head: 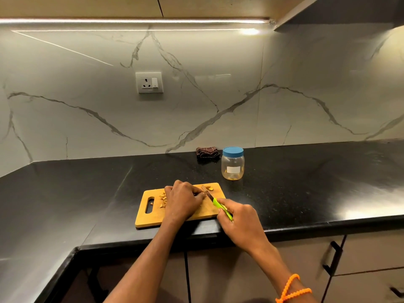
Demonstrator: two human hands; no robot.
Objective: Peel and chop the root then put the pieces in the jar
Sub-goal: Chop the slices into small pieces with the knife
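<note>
A wooden cutting board (150,217) lies near the counter's front edge. My left hand (182,201) lies curled over the board's middle; whatever root piece it holds under its fingertips is hidden. My right hand (238,219) grips the green handle of a small knife (213,199), whose blade points up-left beside the left fingertips. Peel scraps (162,199) lie left of my left hand, and a yellow root piece (210,188) sits at the board's far right corner. A clear plastic jar (232,164) with a blue lid on stands behind the board, a few yellow pieces at its bottom.
A folded dark checked cloth (207,152) lies by the marble wall, left of the jar. The black counter (306,182) runs right and turns a corner at the left. A wall socket (149,82) sits above. Cabinet handles (332,259) are below right.
</note>
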